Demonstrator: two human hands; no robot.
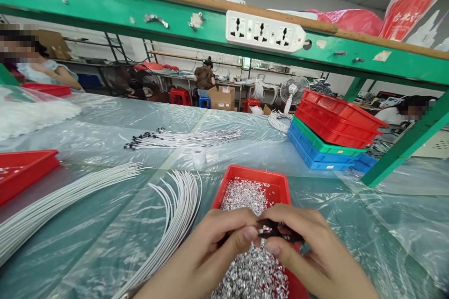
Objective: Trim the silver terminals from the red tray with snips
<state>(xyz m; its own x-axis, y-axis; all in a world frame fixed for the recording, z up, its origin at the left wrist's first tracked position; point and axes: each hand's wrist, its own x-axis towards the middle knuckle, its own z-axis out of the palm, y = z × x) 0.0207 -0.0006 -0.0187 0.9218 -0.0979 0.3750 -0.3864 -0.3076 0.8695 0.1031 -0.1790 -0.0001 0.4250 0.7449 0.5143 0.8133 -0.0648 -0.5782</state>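
Observation:
My left hand [228, 238] is closed, thumb and finger pinching a white cable end [261, 231] whose tip points right, with a bit of red showing. Close beside it, my right hand [308, 243] is closed too, with a small shiny metal piece [267, 228] at its fingertips. Dark patches under the right fingers are too unclear to name. Both hands hover over a red tray [287, 191], where many small silvery metal pieces [252, 268] lie heaped. Whether cable and metal piece touch cannot be made out.
White cable bundles [175, 215] lie to the left, with black-ended cables [189, 138] farther back. A white tape roll [199, 156] stands behind the tray. Stacked bins [329, 126] and a green post [403, 145] rise at right. A shelf beam with a power strip [264, 32] crosses above.

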